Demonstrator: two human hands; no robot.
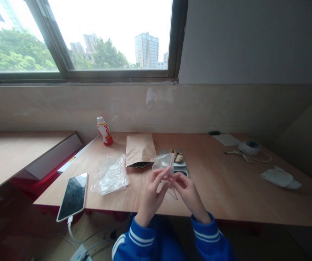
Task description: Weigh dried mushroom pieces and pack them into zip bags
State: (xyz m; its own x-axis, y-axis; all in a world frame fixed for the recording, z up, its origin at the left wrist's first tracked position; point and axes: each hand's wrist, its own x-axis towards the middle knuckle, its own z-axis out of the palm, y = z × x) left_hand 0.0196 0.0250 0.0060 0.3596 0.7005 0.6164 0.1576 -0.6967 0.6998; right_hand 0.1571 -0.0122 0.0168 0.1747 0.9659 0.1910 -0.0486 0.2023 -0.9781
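Note:
Both my hands pinch a clear zip-lock bag (160,162) with a red seal strip, held above the table's front part. My left hand (156,185) grips it from the left, fingers closed at the strip. From the right, my right hand (183,185) has its fingertips closed on the same strip. Just behind the bag stands a small kitchen scale (182,164), partly hidden by bag and hand. Several pale brown pieces (178,157), perhaps dried mushrooms or nuts, lie on the scale. A brown paper pouch (140,148) lies left of it, its dark mouth facing me.
A stack of clear bags (112,175) lies left of my hands. A phone (73,195) on a charging cable overhangs the front edge. A red-and-white bottle (105,132) stands behind. At right are a white corded device (249,147), a white packet (281,178) and paper (227,140).

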